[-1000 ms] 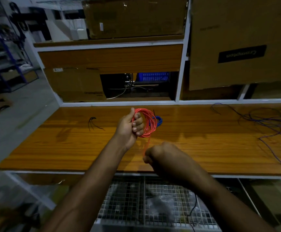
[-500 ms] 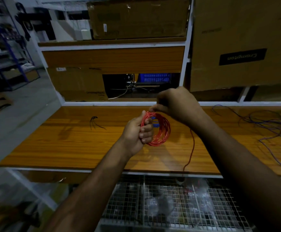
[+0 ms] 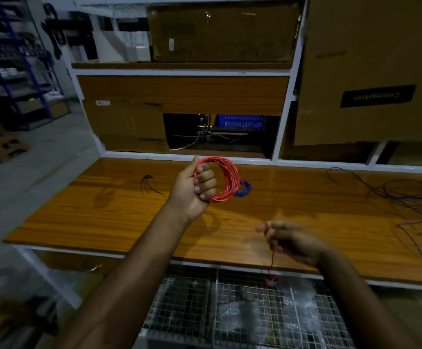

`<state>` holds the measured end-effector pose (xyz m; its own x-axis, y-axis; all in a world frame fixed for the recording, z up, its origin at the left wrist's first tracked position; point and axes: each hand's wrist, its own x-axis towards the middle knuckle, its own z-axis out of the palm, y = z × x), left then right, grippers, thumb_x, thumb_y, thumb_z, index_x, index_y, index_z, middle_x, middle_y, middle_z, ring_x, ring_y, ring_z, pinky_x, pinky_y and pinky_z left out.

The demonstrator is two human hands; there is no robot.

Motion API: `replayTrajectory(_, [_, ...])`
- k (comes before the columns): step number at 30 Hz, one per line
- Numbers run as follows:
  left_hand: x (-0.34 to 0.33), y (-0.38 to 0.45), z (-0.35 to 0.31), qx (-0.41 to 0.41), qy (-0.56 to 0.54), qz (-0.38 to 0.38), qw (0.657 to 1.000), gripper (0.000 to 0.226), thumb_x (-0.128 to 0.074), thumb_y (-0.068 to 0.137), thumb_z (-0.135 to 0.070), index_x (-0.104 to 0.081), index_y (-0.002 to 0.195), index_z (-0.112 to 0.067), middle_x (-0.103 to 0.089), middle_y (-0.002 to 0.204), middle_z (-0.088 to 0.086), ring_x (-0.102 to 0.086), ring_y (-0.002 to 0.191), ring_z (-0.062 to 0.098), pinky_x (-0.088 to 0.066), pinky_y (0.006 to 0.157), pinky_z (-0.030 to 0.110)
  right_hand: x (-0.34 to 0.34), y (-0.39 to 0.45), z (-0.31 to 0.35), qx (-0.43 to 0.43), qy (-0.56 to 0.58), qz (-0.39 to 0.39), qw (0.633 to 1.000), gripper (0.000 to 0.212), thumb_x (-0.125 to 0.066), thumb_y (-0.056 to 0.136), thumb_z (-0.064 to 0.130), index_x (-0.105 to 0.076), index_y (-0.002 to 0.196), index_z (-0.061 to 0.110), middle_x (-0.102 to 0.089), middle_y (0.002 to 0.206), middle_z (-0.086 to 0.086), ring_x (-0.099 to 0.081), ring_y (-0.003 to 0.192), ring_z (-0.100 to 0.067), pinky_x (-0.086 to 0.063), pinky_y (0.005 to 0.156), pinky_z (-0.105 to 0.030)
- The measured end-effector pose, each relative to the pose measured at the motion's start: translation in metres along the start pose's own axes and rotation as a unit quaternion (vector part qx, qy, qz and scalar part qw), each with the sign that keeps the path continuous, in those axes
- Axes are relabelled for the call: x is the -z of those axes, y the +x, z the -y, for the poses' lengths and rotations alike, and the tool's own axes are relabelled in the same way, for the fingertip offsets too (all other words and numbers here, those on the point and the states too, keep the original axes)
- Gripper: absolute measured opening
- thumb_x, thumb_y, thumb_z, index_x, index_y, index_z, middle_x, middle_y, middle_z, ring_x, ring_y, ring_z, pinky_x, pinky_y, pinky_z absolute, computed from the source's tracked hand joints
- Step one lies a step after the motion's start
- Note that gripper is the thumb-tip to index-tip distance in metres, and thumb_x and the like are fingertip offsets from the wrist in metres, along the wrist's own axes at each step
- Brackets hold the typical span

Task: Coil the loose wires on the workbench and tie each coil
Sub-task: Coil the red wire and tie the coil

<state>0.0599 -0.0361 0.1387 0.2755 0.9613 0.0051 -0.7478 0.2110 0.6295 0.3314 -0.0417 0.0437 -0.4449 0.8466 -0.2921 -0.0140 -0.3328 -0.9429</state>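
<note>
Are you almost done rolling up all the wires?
Not yet. One blue coil already lies on the workbench; whether it is tied I cannot tell. In hand now: the left hand grips the red coil while the right hand pinches its loose tail, which hangs past the bench edge. Left to do: tie the red coil, then coil the tangled purple wire on the right.

Both forearms bare, no sleeves; left hand, right hand ungloved.
</note>
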Motion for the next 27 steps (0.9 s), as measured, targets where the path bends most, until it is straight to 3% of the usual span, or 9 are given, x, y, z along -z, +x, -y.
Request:
replayTrajectory(2, [0.0, 0.005, 0.007, -0.006, 0.013, -0.02, 1.0, 0.044, -0.032, 0.106, -0.043, -0.043, 0.069, -0.02, -0.029, 0.046, -0.009, -0.025, 0.035, 0.004, -0.016, 0.038, 0.019, -0.029, 0.0, -0.014, 0.0, -0.117, -0.079, 0.99, 0.015, -0.052, 0.099, 0.002, -0.064, 0.106, -0.003, -0.066, 0.082, -0.013, -0.063, 0.067, -0.019, -0.057, 0.068, -0.037])
replayTrajectory(4, [0.0, 0.008, 0.014, -0.012, 0.027, -0.039, 0.999, 0.044, -0.032, 0.106, -0.043, -0.043, 0.07, -0.02, -0.029, 0.047, -0.009, -0.026, 0.035, 0.004, -0.017, 0.038, 0.019, -0.062, -0.002, -0.013, 0.028, -0.284, -0.143, 0.948, 0.011, -0.06, 0.097, 0.01, -0.067, 0.092, 0.003, -0.072, 0.074, -0.012, -0.069, 0.062, -0.021, -0.06, 0.067, -0.042])
replayTrajectory(8, [0.0, 0.012, 0.022, -0.015, 0.069, -0.048, 0.996, 0.044, -0.03, 0.106, -0.043, -0.042, 0.071, -0.019, -0.03, 0.047, -0.009, -0.026, 0.036, 0.003, -0.019, 0.037, 0.018, -0.115, -0.024, 0.03, 0.073, -0.538, -0.073, 0.837, 0.022, -0.064, 0.096, 0.026, -0.064, 0.075, 0.017, -0.07, 0.07, 0.004, -0.062, 0.059, 0.004, -0.046, 0.055, -0.018])
replayTrajectory(10, [-0.001, 0.012, 0.024, -0.012, 0.105, -0.048, 0.993, 0.043, -0.029, 0.106, -0.042, -0.041, 0.072, -0.019, -0.03, 0.047, -0.009, -0.026, 0.036, 0.003, -0.019, 0.038, 0.018, -0.132, -0.039, 0.06, 0.121, -0.56, -0.038, 0.819, 0.015, -0.058, 0.097, 0.021, -0.067, 0.086, 0.016, -0.071, 0.079, 0.001, -0.063, 0.066, -0.002, -0.052, 0.063, -0.025])
replayTrajectory(13, [-0.004, 0.007, 0.028, -0.015, 0.174, -0.05, 0.983, 0.042, -0.031, 0.106, -0.042, -0.043, 0.074, -0.017, -0.036, 0.049, -0.007, -0.032, 0.038, 0.005, -0.024, 0.037, 0.018, -0.141, -0.058, 0.102, 0.12, -0.524, 0.008, 0.843, 0.021, -0.052, 0.099, 0.014, -0.067, 0.114, 0.016, -0.067, 0.089, 0.004, -0.061, 0.076, -0.008, -0.053, 0.071, -0.028])
replayTrajectory(16, [-0.007, 0.002, 0.034, -0.019, 0.249, -0.057, 0.967, 0.044, -0.037, 0.103, -0.044, -0.059, 0.095, -0.007, -0.065, 0.072, 0.008, -0.063, 0.061, 0.018, -0.053, 0.054, 0.027, -0.14, -0.056, 0.131, 0.239, -0.631, -0.031, 0.738, 0.035, -0.058, 0.095, 0.008, -0.064, 0.124, 0.025, -0.066, 0.118, 0.006, -0.063, 0.107, -0.006, -0.054, 0.094, -0.026])
replayTrajectory(17, [-0.009, 0.001, 0.036, -0.029, 0.259, -0.056, 0.964, 0.042, -0.038, 0.104, -0.04, -0.059, 0.096, -0.005, -0.065, 0.074, 0.01, -0.064, 0.062, 0.018, -0.053, 0.056, 0.028, -0.14, -0.053, 0.139, 0.273, -0.641, -0.059, 0.715, 0.034, -0.061, 0.093, 0.008, -0.063, 0.123, 0.025, -0.065, 0.121, 0.004, -0.063, 0.111, -0.007, -0.053, 0.095, -0.027])
replayTrajectory(21, [-0.018, -0.003, 0.038, -0.012, 0.205, -0.036, 0.978, 0.039, -0.032, 0.107, -0.034, -0.045, 0.074, -0.016, -0.035, 0.049, -0.005, -0.032, 0.036, 0.007, -0.027, 0.037, 0.02, -0.125, -0.032, 0.157, 0.379, -0.624, -0.141, 0.669, 0.022, -0.068, 0.09, 0.01, -0.068, 0.109, 0.019, -0.069, 0.107, 0.003, -0.063, 0.097, -0.004, -0.055, 0.085, -0.024])
replayTrajectory(27, [-0.017, -0.007, 0.031, 0.085, 0.11, 0.037, 0.99, 0.044, -0.033, 0.103, -0.044, -0.042, 0.07, -0.017, -0.03, 0.044, -0.008, -0.027, 0.031, 0.002, -0.019, 0.032, 0.016, -0.093, -0.003, 0.165, 0.426, -0.623, -0.197, 0.626, 0.024, -0.078, 0.08, 0.032, -0.067, 0.094, 0.016, -0.068, 0.092, 0.001, -0.061, 0.08, -0.007, -0.056, 0.071, -0.027])
